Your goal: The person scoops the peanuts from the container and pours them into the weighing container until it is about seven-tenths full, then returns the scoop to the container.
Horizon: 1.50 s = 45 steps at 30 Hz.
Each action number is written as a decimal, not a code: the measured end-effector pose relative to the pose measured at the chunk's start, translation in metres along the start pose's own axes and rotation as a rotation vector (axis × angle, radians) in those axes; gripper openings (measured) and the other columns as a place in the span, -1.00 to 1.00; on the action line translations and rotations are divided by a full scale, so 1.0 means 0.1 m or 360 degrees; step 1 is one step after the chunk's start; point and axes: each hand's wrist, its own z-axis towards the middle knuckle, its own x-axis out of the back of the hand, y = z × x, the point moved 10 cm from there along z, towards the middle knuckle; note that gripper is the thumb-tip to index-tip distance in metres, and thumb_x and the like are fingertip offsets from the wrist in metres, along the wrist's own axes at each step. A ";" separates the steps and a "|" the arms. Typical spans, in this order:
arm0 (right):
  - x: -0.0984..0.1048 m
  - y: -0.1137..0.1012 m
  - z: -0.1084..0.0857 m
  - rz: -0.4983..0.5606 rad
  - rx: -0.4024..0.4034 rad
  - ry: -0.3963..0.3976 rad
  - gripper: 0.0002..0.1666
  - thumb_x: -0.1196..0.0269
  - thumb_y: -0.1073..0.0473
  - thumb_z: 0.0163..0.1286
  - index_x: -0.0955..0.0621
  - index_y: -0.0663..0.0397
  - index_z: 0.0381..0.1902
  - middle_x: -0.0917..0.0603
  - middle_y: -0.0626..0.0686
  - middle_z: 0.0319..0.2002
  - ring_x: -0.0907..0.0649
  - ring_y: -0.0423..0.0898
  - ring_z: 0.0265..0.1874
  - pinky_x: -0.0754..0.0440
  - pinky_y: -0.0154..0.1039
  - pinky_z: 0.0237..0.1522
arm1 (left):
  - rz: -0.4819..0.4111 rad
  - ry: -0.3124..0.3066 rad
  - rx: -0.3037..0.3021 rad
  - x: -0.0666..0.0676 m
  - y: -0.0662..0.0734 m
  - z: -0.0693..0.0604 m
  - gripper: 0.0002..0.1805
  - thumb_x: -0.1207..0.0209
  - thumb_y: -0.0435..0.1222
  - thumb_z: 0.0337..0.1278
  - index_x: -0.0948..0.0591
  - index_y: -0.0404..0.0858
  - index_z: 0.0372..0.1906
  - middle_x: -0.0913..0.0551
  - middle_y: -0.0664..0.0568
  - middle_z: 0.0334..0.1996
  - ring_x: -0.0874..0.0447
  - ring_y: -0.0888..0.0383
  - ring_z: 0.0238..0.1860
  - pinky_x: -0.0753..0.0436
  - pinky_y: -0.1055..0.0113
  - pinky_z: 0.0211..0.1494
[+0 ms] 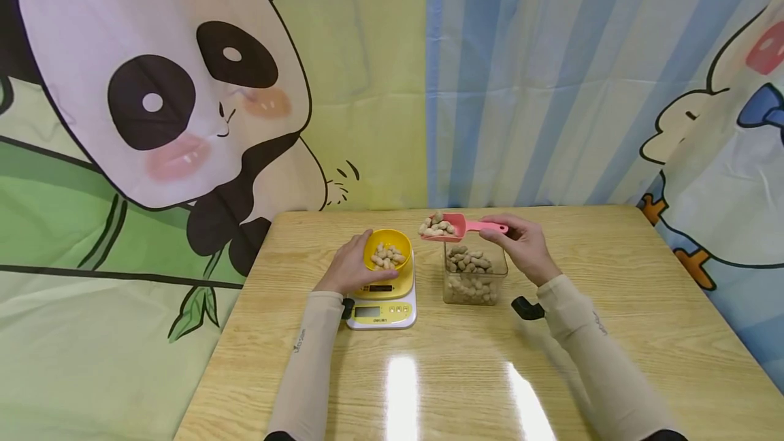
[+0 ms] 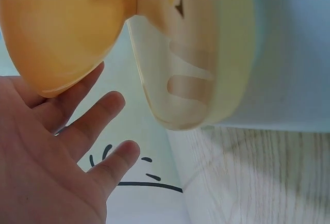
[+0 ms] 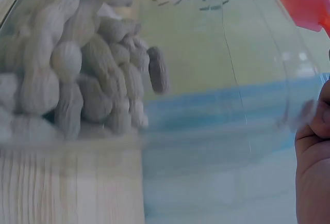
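My left hand holds a small yellow bowl at its left side, thumb along the front. In the left wrist view the bowl is tilted beside the scale's plate, and several fingers lie straight below it. Peanuts are in the bowl. My right hand pinches the handle of a pink scoop loaded with peanuts, above a clear plastic box. More peanuts fill part of that box. The scoop's edge shows at the top right of the right wrist view.
A yellow and white kitchen scale stands under the bowl, left of the box. Both are on a wooden table. Behind the table's far edge hangs a printed cloth with cartoon animals.
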 end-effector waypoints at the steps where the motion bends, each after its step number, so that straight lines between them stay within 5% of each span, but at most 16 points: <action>1: -0.03 0.00 0.01 0.0008 0.0001 -0.0006 -0.70 -0.30 0.40 0.41 -0.66 0.40 0.07 -0.66 0.05 -0.30 -0.38 -0.11 -0.57 -0.46 -0.32 -0.48 | -0.0003 0.0000 0.0003 0.00 0.00 0.00 0.36 -0.42 0.42 -0.29 -0.07 -0.02 0.64 -0.34 -0.04 0.44 -0.32 -0.14 0.41 -0.33 -0.19 0.43; 17: -0.25 0.06 0.18 -0.0002 -0.0082 -0.0046 -0.68 -0.32 0.27 0.43 -0.69 0.33 0.08 -0.64 0.07 -0.33 -0.40 0.00 -0.52 -0.46 -0.30 -0.46 | -0.0023 -0.0003 0.0016 -0.01 -0.02 -0.01 0.36 -0.41 0.43 -0.29 -0.07 -0.02 0.64 -0.34 -0.05 0.44 -0.34 -0.13 0.39 -0.34 -0.19 0.42; 25: -0.35 0.02 0.28 -0.0009 -0.0118 -0.0092 -0.66 -0.34 0.22 0.43 -0.70 0.27 0.09 -0.62 0.11 -0.35 -0.40 -0.11 -0.53 -0.45 -0.29 -0.46 | -0.0026 0.0001 -0.0014 0.01 -0.01 0.00 0.36 -0.41 0.43 -0.28 -0.08 -0.08 0.63 -0.32 -0.06 0.46 -0.33 -0.14 0.40 -0.34 -0.20 0.42; 32: -0.38 0.32 0.40 -0.0040 -0.0143 -0.0097 -0.65 -0.38 0.18 0.40 -0.72 0.16 0.10 -0.61 0.16 -0.38 -0.36 -0.12 -0.57 -0.36 -0.30 -0.55 | -0.0038 0.0000 -0.0030 0.00 0.03 -0.01 0.35 -0.42 0.40 -0.24 -0.09 -0.10 0.63 -0.31 -0.05 0.47 -0.32 -0.13 0.41 -0.34 -0.20 0.42; 37: -0.47 0.33 0.47 -0.0009 -0.0126 -0.0142 -0.66 -0.38 0.20 0.39 -0.72 0.19 0.09 -0.64 0.30 -0.34 -0.40 -0.13 -0.57 -0.41 -0.34 -0.54 | -0.0030 0.0011 -0.0034 0.01 0.03 -0.02 0.35 -0.42 0.41 -0.25 -0.10 -0.12 0.62 -0.31 -0.06 0.47 -0.33 -0.13 0.41 -0.37 -0.19 0.41; 45: -0.57 0.39 0.49 -0.0040 -0.0137 -0.0193 -0.71 -0.40 0.09 0.37 -0.76 0.04 0.01 -0.69 0.11 -0.32 -0.42 -0.09 -0.53 -0.41 -0.32 -0.52 | -0.0006 -0.0002 -0.0022 0.00 0.03 -0.01 0.34 -0.42 0.39 -0.23 -0.07 -0.09 0.63 -0.27 -0.07 0.50 -0.27 -0.13 0.45 -0.30 -0.18 0.45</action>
